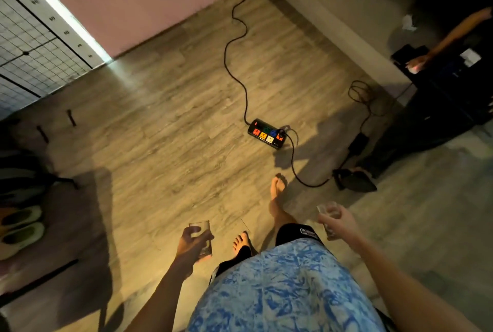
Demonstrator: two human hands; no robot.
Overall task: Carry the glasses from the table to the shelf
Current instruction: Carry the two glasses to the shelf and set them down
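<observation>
Two glasses are mid-carry over the wooden floor [165, 129], so step wide of the power strip [267, 133] and its cable [298, 174], keeping the left hand [192, 241] closed round its glass [201, 235] and the right hand [340, 221] round the other glass [326, 211], both upright.

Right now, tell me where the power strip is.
In the head view the power strip lies on the wooden floor, ahead and slightly right of centre, just beyond the forward bare foot, with a black cable running away from it.

One head-worn wide-angle view — looking steeply down and forward over the person's torso at the wooden floor [165, 123]
</observation>
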